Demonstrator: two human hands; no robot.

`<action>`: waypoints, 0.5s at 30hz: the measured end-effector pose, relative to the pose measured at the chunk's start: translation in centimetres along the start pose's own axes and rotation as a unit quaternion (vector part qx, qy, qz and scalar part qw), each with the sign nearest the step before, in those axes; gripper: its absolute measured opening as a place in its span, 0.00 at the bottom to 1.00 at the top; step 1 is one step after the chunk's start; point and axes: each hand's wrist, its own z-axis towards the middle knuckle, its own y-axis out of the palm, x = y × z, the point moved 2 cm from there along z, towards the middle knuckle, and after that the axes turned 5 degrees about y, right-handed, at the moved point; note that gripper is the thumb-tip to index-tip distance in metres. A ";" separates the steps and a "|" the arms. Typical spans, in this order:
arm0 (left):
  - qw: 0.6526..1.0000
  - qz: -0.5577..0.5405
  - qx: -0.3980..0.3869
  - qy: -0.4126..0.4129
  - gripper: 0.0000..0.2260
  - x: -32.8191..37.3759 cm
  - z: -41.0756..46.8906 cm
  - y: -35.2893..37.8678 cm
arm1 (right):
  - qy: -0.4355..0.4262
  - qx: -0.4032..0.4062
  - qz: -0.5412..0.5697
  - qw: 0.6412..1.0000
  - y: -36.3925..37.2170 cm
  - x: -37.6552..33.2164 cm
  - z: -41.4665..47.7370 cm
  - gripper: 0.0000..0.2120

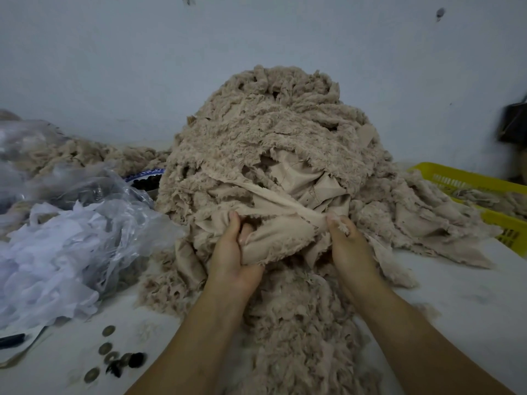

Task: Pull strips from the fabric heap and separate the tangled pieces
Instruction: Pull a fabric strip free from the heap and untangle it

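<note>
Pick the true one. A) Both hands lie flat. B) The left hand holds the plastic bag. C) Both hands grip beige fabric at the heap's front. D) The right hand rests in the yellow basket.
C: the left hand and right hand each curl round beige fabric at the foot of the fabric heap.

My right hand [352, 246] hides its palm in the fabric heap [271, 132] — the edge cuts a yellow basket [456, 176] and a blurred dark thing [513, 124]

Both hands dig into a tall heap of frayed beige fabric strips [273, 143] on the white table [467, 292]: the left hand [232, 252] grips a fold, the right hand [349, 246] pinches a taut smooth beige strip [285, 205].
</note>
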 end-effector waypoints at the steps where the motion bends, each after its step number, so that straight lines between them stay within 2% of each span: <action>1: 1.000 0.013 -0.011 -0.010 0.28 -0.3 -0.1 0.2 | 0.001 0.007 0.013 1.000 -0.1 0.3 0.3 0.22; 3: 0.997 0.025 -0.056 -0.041 0.30 -1.2 -0.4 0.7 | 0.018 0.025 0.033 0.999 0.0 0.8 0.5 0.20; 5: 0.990 0.026 -0.116 -0.081 0.28 -1.4 -0.9 0.8 | 0.049 0.045 0.065 0.996 -0.5 0.6 0.8 0.15; 8: 0.971 0.034 -0.213 -0.103 0.14 -0.1 -1.6 0.9 | 0.082 0.127 0.135 0.979 -3.0 0.0 1.9 0.12; 9: 0.975 0.039 -0.201 -0.081 0.13 0.3 -1.4 0.9 | 0.087 0.132 0.150 0.976 -3.2 -0.2 1.9 0.10; 10: 0.985 0.049 -0.152 -0.063 0.13 0.5 -0.8 0.7 | 0.093 0.120 0.148 0.977 -2.6 -0.3 1.5 0.11; 12: 0.992 0.120 -0.042 -0.022 0.14 -0.2 -0.1 0.0 | 0.090 0.064 0.087 0.990 -0.8 -0.3 0.3 0.25; 13: 0.985 0.171 -0.019 -0.005 0.14 -0.7 0.1 -0.1 | 0.087 0.044 0.054 0.994 -0.3 -0.2 -0.3 0.29; 14: 0.977 0.212 -0.010 0.007 0.14 -1.2 0.2 -0.2 | 0.089 0.030 0.036 0.995 -0.3 -0.2 -0.7 0.27; 15: 0.973 0.228 0.000 0.023 0.13 -1.4 0.3 -0.4 | 0.095 0.029 0.041 0.994 -0.7 -0.3 -0.7 0.19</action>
